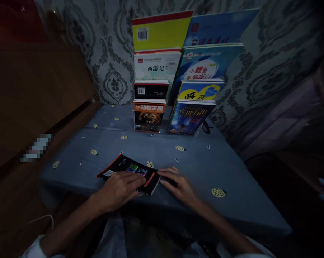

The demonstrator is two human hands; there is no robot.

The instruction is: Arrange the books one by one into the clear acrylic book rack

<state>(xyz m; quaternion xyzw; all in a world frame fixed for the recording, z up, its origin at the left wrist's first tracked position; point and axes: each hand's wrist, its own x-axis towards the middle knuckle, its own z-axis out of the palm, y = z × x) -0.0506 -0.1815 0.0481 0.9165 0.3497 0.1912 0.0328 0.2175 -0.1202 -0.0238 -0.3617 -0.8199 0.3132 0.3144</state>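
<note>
A thin black book (124, 164) with a barcode, small colour pictures and a red edge lies at an angle near the front of the cloth-covered table (199, 168). My left hand (121, 190) rests across its near side, fingers together over the cover and holding it; the underside of that grip is hidden. At the book's right edge, my right hand (180, 184) has its thumb and fingertips closed on the corner. Part of the cover is hidden beneath my left hand.
At the back, books stand upright in two stepped columns, with an animal book (149, 116) front left and a blue book (191, 116) front right. Glasses (207, 127) lie beside them. A brown wooden cabinet (38, 100) borders the left; patterned wallpaper (114, 77) is behind.
</note>
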